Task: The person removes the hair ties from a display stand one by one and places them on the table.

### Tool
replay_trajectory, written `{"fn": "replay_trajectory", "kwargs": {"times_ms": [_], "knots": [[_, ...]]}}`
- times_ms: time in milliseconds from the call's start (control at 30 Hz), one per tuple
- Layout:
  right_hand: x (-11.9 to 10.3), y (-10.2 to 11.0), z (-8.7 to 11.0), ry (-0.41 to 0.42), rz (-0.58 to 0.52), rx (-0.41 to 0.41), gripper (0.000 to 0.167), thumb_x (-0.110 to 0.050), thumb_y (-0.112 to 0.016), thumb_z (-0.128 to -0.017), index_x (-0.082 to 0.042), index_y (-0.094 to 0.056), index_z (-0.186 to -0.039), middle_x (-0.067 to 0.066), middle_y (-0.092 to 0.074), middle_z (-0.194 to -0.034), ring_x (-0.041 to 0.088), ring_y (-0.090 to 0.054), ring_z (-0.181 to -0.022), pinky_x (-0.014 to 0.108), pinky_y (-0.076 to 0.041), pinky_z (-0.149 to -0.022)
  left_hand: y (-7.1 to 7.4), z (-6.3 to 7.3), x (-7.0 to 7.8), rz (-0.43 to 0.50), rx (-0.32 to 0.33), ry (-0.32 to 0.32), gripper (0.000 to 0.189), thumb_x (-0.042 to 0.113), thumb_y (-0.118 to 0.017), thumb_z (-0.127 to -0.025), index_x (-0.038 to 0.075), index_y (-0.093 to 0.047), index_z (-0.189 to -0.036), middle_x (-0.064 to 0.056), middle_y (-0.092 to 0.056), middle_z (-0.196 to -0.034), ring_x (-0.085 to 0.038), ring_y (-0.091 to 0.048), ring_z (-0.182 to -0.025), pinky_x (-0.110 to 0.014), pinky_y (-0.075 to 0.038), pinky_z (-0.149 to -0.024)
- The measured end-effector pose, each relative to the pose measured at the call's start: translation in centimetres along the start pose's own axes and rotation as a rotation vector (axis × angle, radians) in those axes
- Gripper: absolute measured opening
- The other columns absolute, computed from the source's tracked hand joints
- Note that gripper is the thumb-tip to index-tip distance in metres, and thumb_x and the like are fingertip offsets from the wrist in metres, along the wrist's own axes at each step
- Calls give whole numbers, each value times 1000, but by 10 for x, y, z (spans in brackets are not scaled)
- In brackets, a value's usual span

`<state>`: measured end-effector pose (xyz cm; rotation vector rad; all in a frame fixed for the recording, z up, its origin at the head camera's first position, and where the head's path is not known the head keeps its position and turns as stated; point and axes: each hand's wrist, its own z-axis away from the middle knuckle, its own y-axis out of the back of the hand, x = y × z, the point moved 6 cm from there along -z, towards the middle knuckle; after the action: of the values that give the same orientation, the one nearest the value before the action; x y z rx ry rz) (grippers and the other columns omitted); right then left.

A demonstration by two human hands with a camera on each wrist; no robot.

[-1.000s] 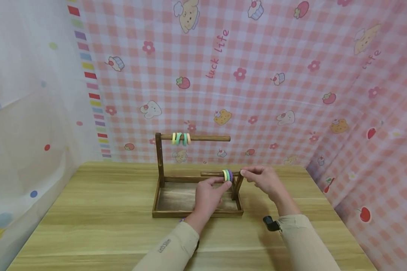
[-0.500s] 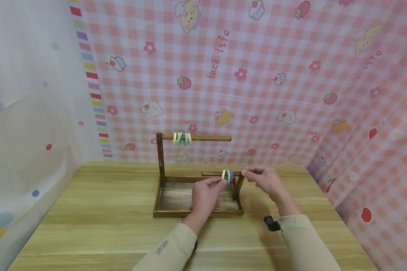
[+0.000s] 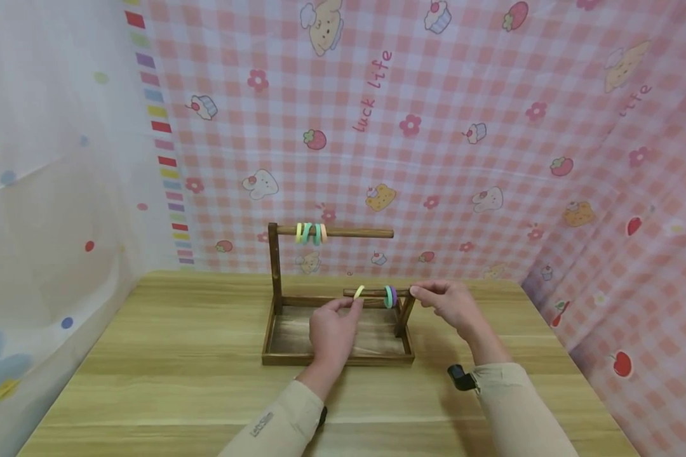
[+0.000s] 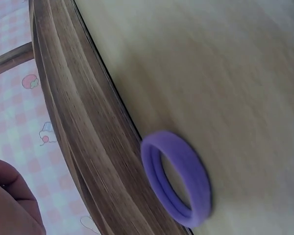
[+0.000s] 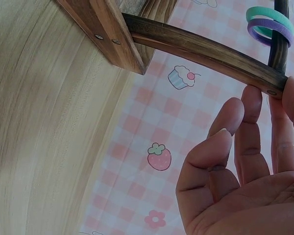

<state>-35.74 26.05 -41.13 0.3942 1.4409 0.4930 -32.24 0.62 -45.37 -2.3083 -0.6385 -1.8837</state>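
Note:
My left hand (image 3: 333, 330) pinches a yellow hair tie (image 3: 359, 291) between thumb and finger, near the free left end of the lower rod (image 3: 376, 293) of a wooden stand (image 3: 337, 360). The tie looks tilted around the rod. Farther right on this rod hang a green hair tie (image 3: 387, 297) and a purple hair tie (image 5: 264, 35), close together. At the top of the short post (image 5: 206, 51), my right hand (image 3: 451, 309) grips the stand's corner with thumb and fingertips. In the left wrist view, only part of the left hand (image 4: 12, 200) shows.
Several yellow, green and peach hair ties (image 3: 317, 233) hang on the upper rod (image 3: 360, 233). Another purple hair tie (image 4: 198, 181) lies on the table (image 3: 177, 355) against the stand's front wall. A checked cloth (image 3: 411, 165) hangs behind.
My left hand has drawn the yellow hair tie leftward along the lower rod, away from the green and purple ones. The right hand stays at the post.

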Motion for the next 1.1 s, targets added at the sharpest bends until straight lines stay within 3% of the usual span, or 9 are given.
{"fn": "replay_trajectory", "kwargs": {"times_ms": [333, 600, 767, 967, 1100], "knots": [[0, 0, 1, 10, 2, 7, 47, -50, -72, -102, -12, -76, -130, 14, -73, -132, 28, -69, -118, 52, -55, -107, 11, -2, -6, 4, 20, 5, 16, 30, -86, -92, 14, -84, -92, 7, -54, -48, -5, -43, -40, -24, -31, -40], [1, 0, 0, 9, 8, 6, 49, -52, -71, -102, -13, -75, -131, 14, -73, -133, 28, -68, -119, 51, -55, -107, 18, -5, -3, -56, 59, -32, 17, 30, -85, -92, 14, -85, -90, 2, -68, -57, -5, -49, -45, -26, -39, -44], [1, 0, -1, 10, 5, 7, 47, -50, -71, -102, -13, -76, -130, 14, -73, -132, 28, -68, -119, 53, -55, -108, 24, -7, -1, -65, 76, -51, 15, 28, -84, -92, 12, -85, -90, 1, -67, -55, -5, -48, -43, -25, -37, -42], [0, 0, 0, 6, 5, 7, 44, -48, -71, -103, -13, -76, -130, 14, -73, -133, 29, -68, -120, 56, -53, -110, 38, -14, -2, -49, 85, -21, 15, 27, -82, -93, 12, -86, -92, 1, -69, -56, -6, -52, -43, -24, -38, -40], [0, 1, -1, 8, 9, 1, 46, -50, -71, -103, -13, -76, -130, 14, -72, -134, 29, -68, -120, 55, -53, -109, 53, -18, -3, -13, 50, 15, 18, 26, -81, -95, 9, -85, -96, -6, -71, -59, -10, -60, -43, -25, -39, -40]]}}
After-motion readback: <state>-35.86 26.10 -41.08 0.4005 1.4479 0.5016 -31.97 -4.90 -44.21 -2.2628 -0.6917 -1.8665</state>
